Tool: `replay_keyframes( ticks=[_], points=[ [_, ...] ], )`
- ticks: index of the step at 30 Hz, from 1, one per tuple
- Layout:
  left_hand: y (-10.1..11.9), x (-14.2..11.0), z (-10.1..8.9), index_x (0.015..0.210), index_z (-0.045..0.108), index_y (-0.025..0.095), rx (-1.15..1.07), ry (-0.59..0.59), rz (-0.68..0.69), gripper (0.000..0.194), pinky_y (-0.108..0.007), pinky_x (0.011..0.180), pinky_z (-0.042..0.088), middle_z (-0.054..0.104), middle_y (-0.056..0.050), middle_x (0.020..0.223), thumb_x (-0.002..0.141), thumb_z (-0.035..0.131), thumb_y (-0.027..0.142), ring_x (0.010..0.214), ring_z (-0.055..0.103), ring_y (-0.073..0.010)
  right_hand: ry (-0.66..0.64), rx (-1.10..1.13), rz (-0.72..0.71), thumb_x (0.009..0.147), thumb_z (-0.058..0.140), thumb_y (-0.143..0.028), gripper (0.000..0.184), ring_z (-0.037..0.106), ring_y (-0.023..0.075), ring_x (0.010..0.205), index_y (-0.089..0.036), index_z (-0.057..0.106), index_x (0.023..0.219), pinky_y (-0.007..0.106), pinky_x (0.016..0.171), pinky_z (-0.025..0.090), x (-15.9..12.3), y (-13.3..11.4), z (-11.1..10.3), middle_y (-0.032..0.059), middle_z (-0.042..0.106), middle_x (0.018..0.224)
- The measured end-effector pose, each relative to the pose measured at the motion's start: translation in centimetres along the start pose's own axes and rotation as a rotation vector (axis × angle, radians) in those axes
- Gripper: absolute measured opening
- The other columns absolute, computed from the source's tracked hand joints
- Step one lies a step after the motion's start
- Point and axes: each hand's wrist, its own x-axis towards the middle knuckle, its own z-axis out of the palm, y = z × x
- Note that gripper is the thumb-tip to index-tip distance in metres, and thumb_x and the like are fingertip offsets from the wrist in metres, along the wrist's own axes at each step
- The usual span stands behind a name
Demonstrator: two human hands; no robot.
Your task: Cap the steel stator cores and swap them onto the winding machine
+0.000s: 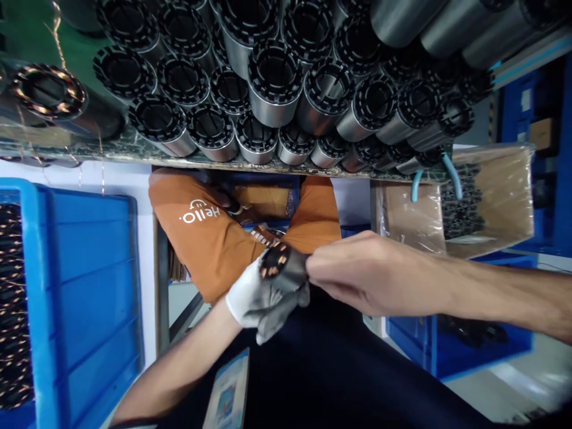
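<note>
My left hand (259, 301), in a white and grey glove, is wrapped around a motor stator (291, 273) above my lap. Copper windings show at the stator's dark slotted end, which faces up and to the left. My bare right hand (357, 269) is closed, its fingertips bunched against the stator's right end. What those fingertips pinch, if anything, is hidden.
Rows of stators (274, 83) crowd the bench above. A wound stator (49, 92) lies at left with loose copper wires. Blue-handled pliers (452, 176) overhang the bench edge. A blue bin (96, 286) stands left; a plastic-lined carton (504, 202) stands right.
</note>
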Motion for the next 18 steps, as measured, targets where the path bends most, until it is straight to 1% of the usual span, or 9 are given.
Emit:
replay_keyframes(
  ticks=[3,5,8,10,12,15,16,17,18],
  points=[
    [-1.1,-1.6,1.6,0.064,0.070,0.024,-0.100,0.085,0.079,0.065,-0.030,0.049,0.058,0.060,-0.004,0.048,0.096,0.078,0.080,0.051,0.073,-0.0248,0.155,0.631,0.360,0.109,0.078,-0.034,0.035,0.027,0.0091,0.063,-0.023,0.052,0.088,0.023,0.056,0.023,-1.3,2.9,2.0,-0.0093,0.039,0.074],
    [-1.3,-2.1,1.8,0.089,0.081,0.022,-0.105,0.249,0.161,0.064,-0.040,0.068,0.069,0.081,-0.010,0.079,0.085,0.086,0.086,0.077,0.084,-0.0299,0.214,0.998,0.524,0.102,0.089,-0.051,0.050,0.018,0.0085,0.063,-0.024,0.049,0.088,0.021,0.052,0.016,-1.8,4.2,3.6,-0.0111,0.033,0.075],
    [-0.7,-1.3,1.7,0.122,0.081,0.027,0.054,0.363,0.299,0.055,-0.057,0.105,0.068,0.086,-0.014,0.126,0.081,0.101,0.058,0.116,0.084,-0.0377,0.153,1.147,0.568,0.099,0.090,-0.062,0.056,0.016,0.0086,0.064,-0.025,0.049,0.091,0.020,0.051,0.015,-1.8,4.5,4.9,-0.0109,0.033,0.078],
    [0.2,-0.3,1.6,0.119,0.078,0.028,0.013,0.364,0.285,0.040,-0.053,0.106,0.066,0.087,-0.010,0.120,0.083,0.096,0.033,0.110,0.085,-0.0329,0.078,0.999,0.434,0.111,0.076,-0.060,0.046,0.020,0.0090,0.061,-0.025,0.051,0.094,0.022,0.051,0.021,-1.3,3.7,4.5,-0.0103,0.036,0.076],
    [1.4,0.5,1.2,0.113,0.073,0.024,-0.295,0.230,0.095,0.024,-0.041,0.083,0.067,0.085,-0.006,0.099,0.090,0.081,0.029,0.084,0.083,-0.0257,0.016,0.517,0.183,0.120,0.061,-0.047,0.035,0.028,0.0118,0.061,-0.025,0.052,0.093,0.027,0.056,0.026,-0.9,2.7,3.2,-0.0080,0.040,0.074],
    [3.1,1.0,0.2,0.108,0.063,0.022,-0.874,-0.299,-0.266,0.026,-0.035,0.052,0.056,0.075,-0.004,0.076,0.107,0.051,0.045,0.056,0.072,-0.0237,-0.021,-0.242,-0.094,0.118,0.056,-0.022,0.033,0.029,0.0176,0.066,-0.026,0.055,0.085,0.038,0.062,0.023,-1.0,1.1,0.4,-0.0041,0.044,0.074],
    [3.4,1.0,-0.2,0.110,0.061,0.022,-0.918,-0.387,-0.306,0.025,-0.034,0.051,0.056,0.075,-0.004,0.077,0.107,0.050,0.045,0.056,0.071,-0.0237,-0.021,-0.408,-0.138,0.116,0.055,-0.017,0.035,0.030,0.0189,0.067,-0.026,0.056,0.083,0.040,0.064,0.022,-1.2,0.5,-0.5,-0.0032,0.046,0.074],
    [3.7,1.0,-0.5,0.115,0.060,0.022,-0.844,-0.357,-0.306,0.023,-0.035,0.055,0.059,0.076,-0.004,0.083,0.104,0.057,0.042,0.061,0.074,-0.0240,-0.006,-0.519,-0.161,0.116,0.055,-0.015,0.035,0.033,0.0196,0.069,-0.026,0.059,0.083,0.040,0.066,0.024,-1.4,-0.1,-1.3,-0.0026,0.049,0.075],
    [3.9,0.9,-0.8,0.122,0.059,0.021,-0.665,-0.242,-0.267,0.029,-0.036,0.064,0.063,0.079,-0.005,0.094,0.099,0.067,0.035,0.072,0.078,-0.0244,0.020,-0.588,-0.157,0.116,0.059,-0.018,0.031,0.041,0.0197,0.073,-0.027,0.064,0.086,0.039,0.068,0.029,-1.6,-0.7,-2.1,-0.0021,0.056,0.079]
  ],
)
